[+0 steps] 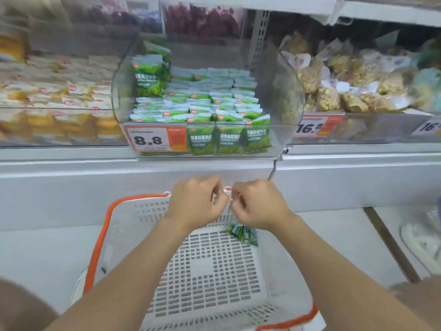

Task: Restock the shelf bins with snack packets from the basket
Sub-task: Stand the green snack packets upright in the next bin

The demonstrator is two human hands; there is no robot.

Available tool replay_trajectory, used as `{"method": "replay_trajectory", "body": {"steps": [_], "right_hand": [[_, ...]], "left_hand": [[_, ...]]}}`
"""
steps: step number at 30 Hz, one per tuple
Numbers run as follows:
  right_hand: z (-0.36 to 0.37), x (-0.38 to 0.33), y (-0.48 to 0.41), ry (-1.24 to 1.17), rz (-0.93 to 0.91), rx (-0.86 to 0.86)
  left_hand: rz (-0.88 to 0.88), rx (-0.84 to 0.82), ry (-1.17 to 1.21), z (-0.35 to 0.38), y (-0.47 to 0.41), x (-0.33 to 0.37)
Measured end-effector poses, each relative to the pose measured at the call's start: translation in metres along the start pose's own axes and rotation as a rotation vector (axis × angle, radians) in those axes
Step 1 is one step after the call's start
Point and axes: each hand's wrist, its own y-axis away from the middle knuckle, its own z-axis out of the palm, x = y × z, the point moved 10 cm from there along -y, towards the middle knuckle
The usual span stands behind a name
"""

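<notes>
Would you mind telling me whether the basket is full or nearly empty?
Nearly empty: the basket floor is mostly bare, with only a couple of green packets by its far wall.

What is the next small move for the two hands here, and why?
Probably lift the small packet that the left hand and right hand pinch together up into the clear bin of green packets straight above; a few more lie in the basket.

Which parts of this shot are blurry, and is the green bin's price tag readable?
Head view: the yellow-packet bin at far left is motion-smeared; the left hand, right hand and the packet they pinch are soft; the purple packs above are out of focus; the 8.8 price tag reads clearly.
</notes>
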Motion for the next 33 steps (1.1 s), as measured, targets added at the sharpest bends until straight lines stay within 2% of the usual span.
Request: {"method": "replay_trajectory", "body": {"steps": [2, 4, 10, 12, 16, 18, 21, 25, 27, 29, 33], "right_hand": [[0.038, 0.025, 0.017, 0.1, 0.052, -0.247], [0.062, 0.042, 0.031, 0.165, 0.1, -0.378], [0.089, 0.07, 0.041, 0.178, 0.172, -0.414], [0.097, 0.071, 0.039, 0.165, 0.169, -0.431], [0.105, 0.069, 0.031, 0.117, 0.187, -0.443], [0.106, 0.07, 0.028, 0.118, 0.205, -0.441], [0.111, 0.074, 0.027, 0.094, 0.24, -0.469], [0.128, 0.076, 0.029, 0.014, 0.312, -0.521], [0.146, 0.081, 0.033, -0.089, 0.395, -0.565], [0.166, 0.083, 0.039, -0.207, 0.466, -0.649], [0.174, 0.065, 0.041, -0.471, 0.518, -0.722]], "left_hand": [[-0.07, -0.349, -0.094, 0.069, 0.011, -0.013], [-0.094, -0.583, -0.122, 0.122, 0.029, -0.019], [-0.061, -0.96, -0.139, 0.253, 0.085, -0.031], [-0.014, -1.026, -0.166, 0.281, 0.094, -0.028], [0.082, -0.98, -0.432, 0.304, 0.093, -0.022], [0.038, -0.945, -0.509, 0.311, 0.094, -0.03], [-0.075, -0.891, -0.493, 0.314, 0.1, -0.046], [-0.221, -0.84, -0.329, 0.308, 0.107, -0.063], [-0.299, -0.837, -0.066, 0.3, 0.105, -0.064], [-0.311, -0.807, 0.179, 0.28, 0.094, -0.059], [-0.276, -0.752, 0.303, 0.21, 0.068, -0.055]]}}
